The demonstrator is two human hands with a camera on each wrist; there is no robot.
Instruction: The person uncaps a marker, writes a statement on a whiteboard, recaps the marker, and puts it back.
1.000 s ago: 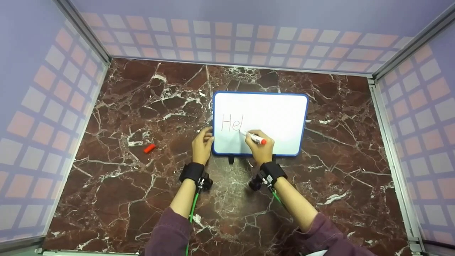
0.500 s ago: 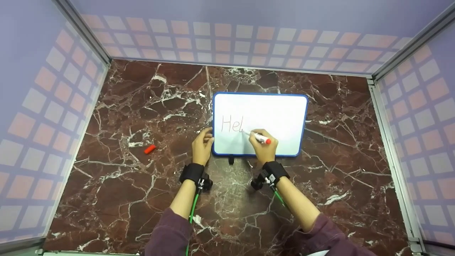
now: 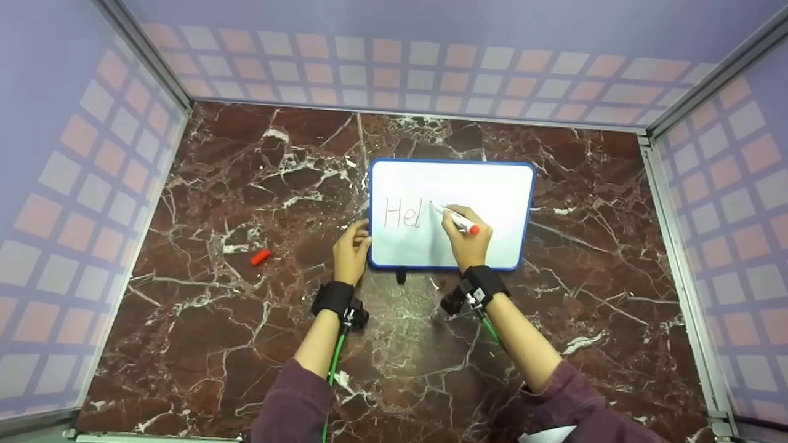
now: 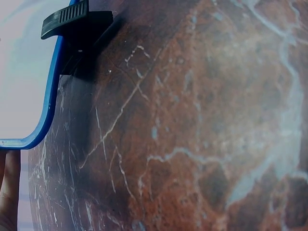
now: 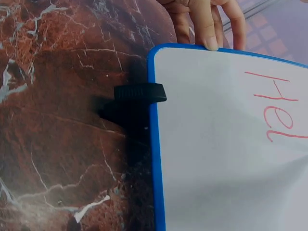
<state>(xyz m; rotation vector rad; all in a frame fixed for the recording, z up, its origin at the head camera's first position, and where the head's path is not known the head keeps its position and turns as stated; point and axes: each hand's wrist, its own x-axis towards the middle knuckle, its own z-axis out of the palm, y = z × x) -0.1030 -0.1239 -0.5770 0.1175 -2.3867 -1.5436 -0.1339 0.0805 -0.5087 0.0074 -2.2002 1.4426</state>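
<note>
Our right hand (image 3: 470, 241), pinching the marker (image 3: 460, 221), rises past the finished "l" (image 3: 418, 215); our loose-fingered left hand (image 3: 350, 253) touches the whiteboard's (image 3: 480, 183) left edge.

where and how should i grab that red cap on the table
Probably pinch the red cap across its middle, coming from above: it lies lengthwise on the marble tabletop, slanted, with both long sides untouched, left of the left hand.

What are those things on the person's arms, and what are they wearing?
The left hand and right hand are both gloveless. Each wrist has a wide black band with a small black device attached and a thin green cable running from it. Both sleeves are plain dark purple.
</note>
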